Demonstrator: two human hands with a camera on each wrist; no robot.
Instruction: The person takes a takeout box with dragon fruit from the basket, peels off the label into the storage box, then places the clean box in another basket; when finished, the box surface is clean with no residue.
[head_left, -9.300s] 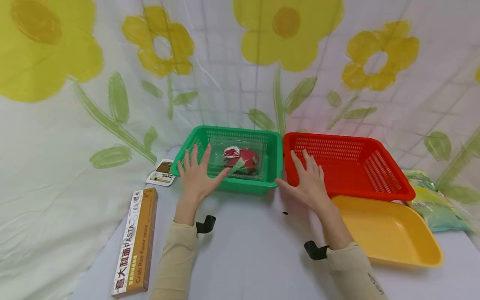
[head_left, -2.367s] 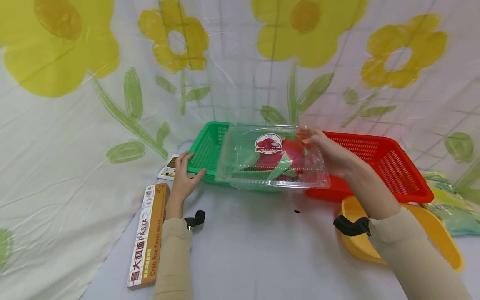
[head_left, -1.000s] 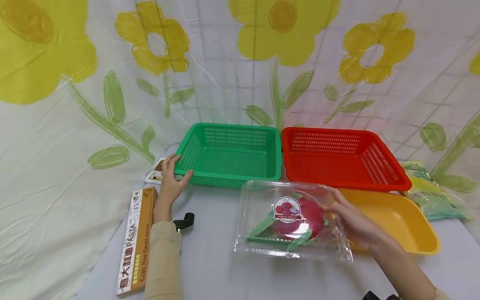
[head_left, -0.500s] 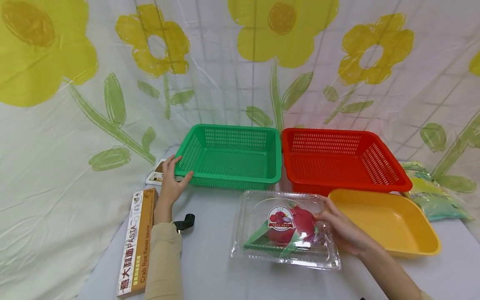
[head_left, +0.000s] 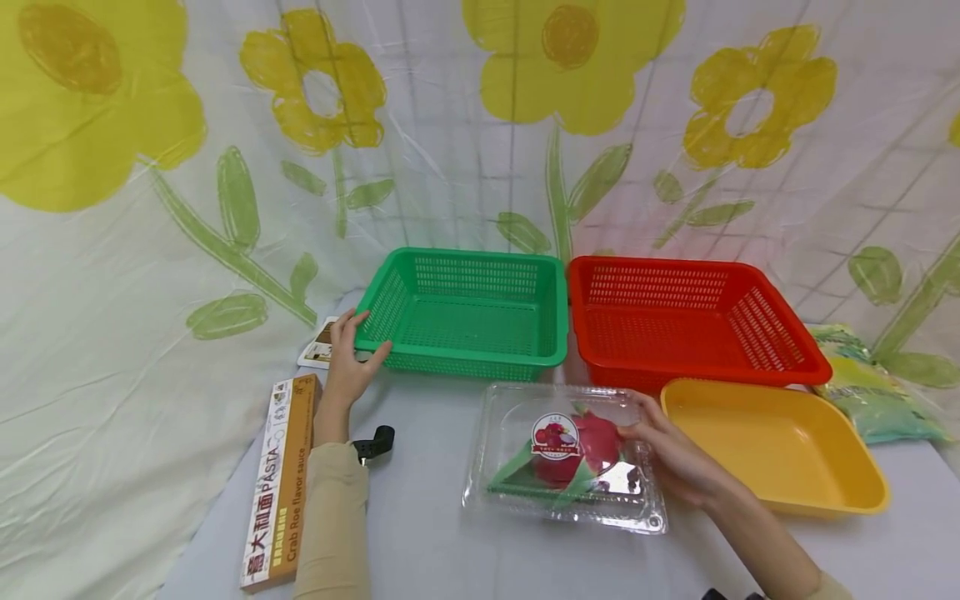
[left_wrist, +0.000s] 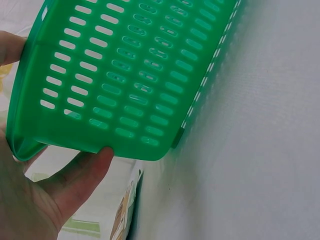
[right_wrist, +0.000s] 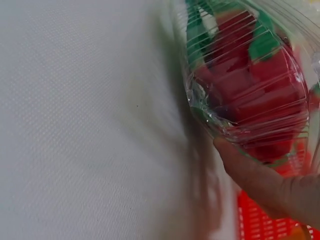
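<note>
Below the centre of the frame, my right hand (head_left: 678,461) is pinching the clear fruit box (head_left: 555,462), now out of the green basket (head_left: 468,358), so the lifting-out looks done, while my left hand (head_left: 347,371) is gripping the basket's left corner.

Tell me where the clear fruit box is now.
In the head view, the clear fruit box is low, right of centre, gripped by the right hand, in front of the green basket and left of the yellow tray.
</note>
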